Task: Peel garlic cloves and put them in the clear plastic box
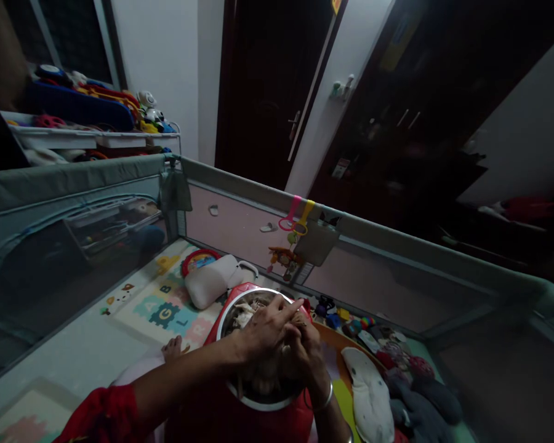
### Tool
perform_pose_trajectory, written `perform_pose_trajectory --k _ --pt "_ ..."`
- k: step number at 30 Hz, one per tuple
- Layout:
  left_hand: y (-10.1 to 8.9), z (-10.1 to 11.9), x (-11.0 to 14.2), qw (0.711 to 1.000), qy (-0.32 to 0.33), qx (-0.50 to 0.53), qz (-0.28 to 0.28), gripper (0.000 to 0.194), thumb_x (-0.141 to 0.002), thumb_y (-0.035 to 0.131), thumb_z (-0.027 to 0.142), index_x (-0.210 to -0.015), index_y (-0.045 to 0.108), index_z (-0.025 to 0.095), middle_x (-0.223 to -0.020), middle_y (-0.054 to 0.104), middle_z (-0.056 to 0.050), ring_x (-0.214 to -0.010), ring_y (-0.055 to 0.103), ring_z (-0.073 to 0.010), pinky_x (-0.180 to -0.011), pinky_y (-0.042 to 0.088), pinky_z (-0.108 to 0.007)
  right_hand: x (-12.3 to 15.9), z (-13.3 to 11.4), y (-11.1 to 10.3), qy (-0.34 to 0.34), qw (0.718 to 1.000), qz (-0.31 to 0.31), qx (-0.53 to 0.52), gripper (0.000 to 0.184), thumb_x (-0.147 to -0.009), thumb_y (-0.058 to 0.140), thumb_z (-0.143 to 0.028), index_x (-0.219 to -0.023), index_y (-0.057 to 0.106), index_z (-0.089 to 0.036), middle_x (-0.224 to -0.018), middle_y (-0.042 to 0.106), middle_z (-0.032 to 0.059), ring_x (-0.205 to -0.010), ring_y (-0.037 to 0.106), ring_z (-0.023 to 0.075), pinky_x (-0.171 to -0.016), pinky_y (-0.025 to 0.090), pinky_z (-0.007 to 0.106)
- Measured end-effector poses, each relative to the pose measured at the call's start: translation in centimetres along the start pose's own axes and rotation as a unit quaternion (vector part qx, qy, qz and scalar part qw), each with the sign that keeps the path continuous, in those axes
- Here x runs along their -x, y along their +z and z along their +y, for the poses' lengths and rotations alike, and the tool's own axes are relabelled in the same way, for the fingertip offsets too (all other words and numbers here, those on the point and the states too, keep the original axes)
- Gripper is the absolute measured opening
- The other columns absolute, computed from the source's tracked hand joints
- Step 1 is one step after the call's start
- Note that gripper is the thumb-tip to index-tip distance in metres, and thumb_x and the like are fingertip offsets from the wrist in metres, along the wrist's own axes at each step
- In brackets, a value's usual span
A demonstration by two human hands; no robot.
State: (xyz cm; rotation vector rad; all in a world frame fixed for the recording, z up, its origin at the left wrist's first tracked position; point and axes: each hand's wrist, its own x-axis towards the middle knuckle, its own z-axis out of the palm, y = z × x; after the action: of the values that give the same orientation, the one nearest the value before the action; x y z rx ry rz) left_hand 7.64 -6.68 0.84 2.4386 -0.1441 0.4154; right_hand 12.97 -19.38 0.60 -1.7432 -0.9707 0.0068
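Note:
A steel bowl [268,406] stands on a red surface [215,335] in front of me. Whitish, papery pieces [244,317] fill its far left side, and pale rounded lumps that look like garlic [264,383] lie toward the near side, in shadow. Above the bowl my left hand [268,323] and my right hand [308,349] meet, fingers closed. Between their fingertips is a small tan piece [299,319], seemingly a garlic bulb, mostly covered by the fingers.
A mesh-sided playpen rail [253,192] surrounds me. On the lettered play mat [168,314] lie a white cushion [212,282] and a round red toy [198,259]. Soft toys and a pale pillow [368,394] crowd the right. A toy shelf [120,140] stands beyond the rail.

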Motion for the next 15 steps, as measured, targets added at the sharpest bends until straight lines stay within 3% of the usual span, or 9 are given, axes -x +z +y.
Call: perform_pose_trajectory --k 5,10,15 --pt "0.6 0.5 0.0 0.997 -0.002 0.034 0.067 0.034 -0.094 0.036 0.024 -0.123 0.052 0.02 -0.097 0.05 -0.008 -0.081 0.056 -0.0191 -0.075 0.049 -0.032 0.1 0.3 0.9 0.006 0.999 0.043 -0.019 0.025 -0.087 0.042 -0.035 -0.095 0.059 -0.02 -0.09 0.065 0.0065 -0.081 0.061 0.0201 -0.073 0.05 0.031" --pt "1.0 0.7 0.0 0.995 -0.013 0.03 0.094 0.024 -0.09 0.038 0.015 -0.103 0.059 0.015 -0.093 0.054 -0.008 -0.081 0.055 -0.0186 -0.073 0.049 -0.031 0.3 0.3 1.8 0.012 0.997 0.065 -0.036 0.018 -0.085 0.04 -0.03 -0.083 0.055 -0.02 -0.086 0.061 0.0043 -0.081 0.057 0.0183 -0.075 0.047 0.03" --pt "0.0 0.1 0.0 0.993 0.019 -0.015 0.115 0.024 -0.092 0.034 0.015 -0.101 0.056 0.015 -0.094 0.054 -0.008 -0.079 0.056 -0.0183 -0.071 0.049 -0.03 -0.1 0.7 1.5 0.038 0.997 0.04 -0.061 0.018 -0.086 0.041 -0.033 -0.092 0.052 -0.02 -0.083 0.062 0.0036 -0.073 0.058 0.0167 -0.065 0.048 0.026"
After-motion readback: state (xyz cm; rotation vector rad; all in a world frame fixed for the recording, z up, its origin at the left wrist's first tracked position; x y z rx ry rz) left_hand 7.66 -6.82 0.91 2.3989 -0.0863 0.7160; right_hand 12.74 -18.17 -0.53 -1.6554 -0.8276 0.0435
